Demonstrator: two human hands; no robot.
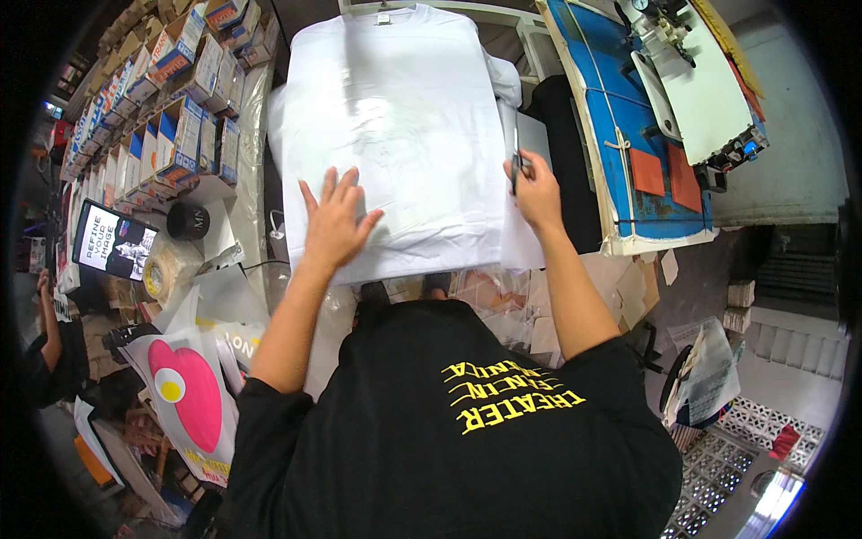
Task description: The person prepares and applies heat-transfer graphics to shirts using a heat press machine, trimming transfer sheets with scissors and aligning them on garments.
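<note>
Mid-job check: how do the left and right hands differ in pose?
The left hand is open with fingers spread; the right hand is curled around a dark-handled tool, apparently scissors. The left hand is over the white shirt's lower part; the right hand is beyond its right edge. Both are bare.

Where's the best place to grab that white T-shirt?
Probably by both near corners of the white T-shirt, one in each of the hands, from the person's side: it lies spread fairly flat, its collar at the far end, its lower end closest to the person. The left hand is at that lower end; the right hand holds a slim bladed tool, best put down first.
</note>
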